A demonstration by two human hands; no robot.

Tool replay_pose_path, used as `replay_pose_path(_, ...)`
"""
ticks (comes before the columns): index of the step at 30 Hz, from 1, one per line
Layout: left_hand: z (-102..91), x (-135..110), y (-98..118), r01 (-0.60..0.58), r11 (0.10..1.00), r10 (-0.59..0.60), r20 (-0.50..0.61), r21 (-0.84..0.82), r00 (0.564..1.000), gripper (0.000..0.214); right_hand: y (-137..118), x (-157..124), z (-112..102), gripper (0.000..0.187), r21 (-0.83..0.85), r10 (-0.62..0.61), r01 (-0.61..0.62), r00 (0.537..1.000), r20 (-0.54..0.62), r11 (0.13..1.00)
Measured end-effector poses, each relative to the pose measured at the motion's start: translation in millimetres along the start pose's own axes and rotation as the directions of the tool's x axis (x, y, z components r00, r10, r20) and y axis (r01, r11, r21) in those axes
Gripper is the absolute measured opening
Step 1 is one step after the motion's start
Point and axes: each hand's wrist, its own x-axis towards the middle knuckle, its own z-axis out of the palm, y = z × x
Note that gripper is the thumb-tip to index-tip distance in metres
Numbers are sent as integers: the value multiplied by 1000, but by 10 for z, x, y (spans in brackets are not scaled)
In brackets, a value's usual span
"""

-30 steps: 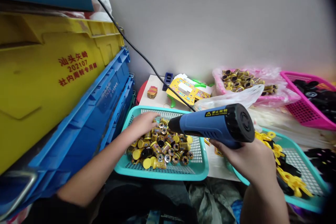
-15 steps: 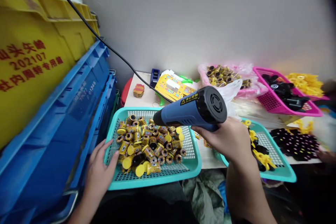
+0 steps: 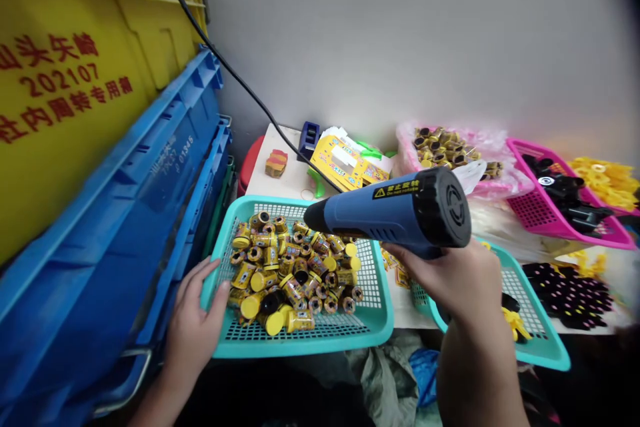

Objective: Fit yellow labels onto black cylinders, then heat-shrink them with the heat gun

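Observation:
My right hand (image 3: 450,280) grips a blue and black heat gun (image 3: 395,212), whose nozzle points left over a pile of several small yellow and black cylinders (image 3: 287,270). The pile lies in a teal mesh basket (image 3: 373,327). My left hand (image 3: 193,323) holds the basket's left rim, thumb inside and fingers underneath. The gun's black cord (image 3: 225,63) runs up to the left past the crates.
Yellow (image 3: 65,73) and blue crates (image 3: 125,213) are stacked at the left. A second teal basket (image 3: 537,330) sits to the right. Behind are a pink bag of cylinders (image 3: 450,150), a pink basket of black parts (image 3: 565,203), yellow cards (image 3: 345,167) and a blue tape dispenser (image 3: 310,137).
My left hand left the pile of cylinders and took hold of the basket's left rim. The heat gun stays over the pile, while the view has shifted a little.

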Motion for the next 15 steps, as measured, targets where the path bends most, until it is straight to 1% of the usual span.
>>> replay_pose_path(3,-47,35,56,-119,982,127,-45,144,991,34,116,-27,-62,55,-83,-18,17,1000,-7,996)
replay_pose_path(4,-66,82,107,-169,970,178,-33,177,984,32,163,-40,-92,54,-105,-18,18,1000,-6,994)
replay_pose_path(5,-80,151,181,-219,958,223,3,187,975,29,210,-55,-123,54,-123,-8,8,1000,-3,992)
replay_pose_path(6,-80,240,279,-268,947,261,64,176,963,28,253,-69,-155,53,-135,11,-11,1000,6,991)
replay_pose_path(7,-61,348,401,-315,936,293,153,154,944,28,294,-84,-184,54,-143,40,-37,999,19,989)
replay_pose_path(8,-19,471,540,-343,929,303,247,140,920,29,332,-99,-208,55,-149,74,-69,997,33,986)
replay_pose_path(9,51,601,691,-364,920,292,368,144,883,30,368,-115,-225,56,-152,98,-90,994,49,984)
replay_pose_path(10,149,734,844,-375,912,251,492,170,834,31,404,-133,-234,57,-151,115,-104,991,65,983)
replay_pose_path(11,270,862,988,-355,906,161,590,229,791,32,439,-153,-233,59,-144,125,-114,989,72,983)
replay_pose_path(12,409,980,1114,-302,896,17,654,326,757,34,474,-177,-224,61,-134,140,-130,988,65,982)
replay_pose_path(13,558,1082,1216,-259,885,-73,664,388,744,36,510,-206,-207,64,-118,157,-151,986,48,981)
replay_pose_path(15,848,1224,1338,-208,863,-187,674,460,715,35,584,-274,-163,66,-62,194,-193,981,13,979)
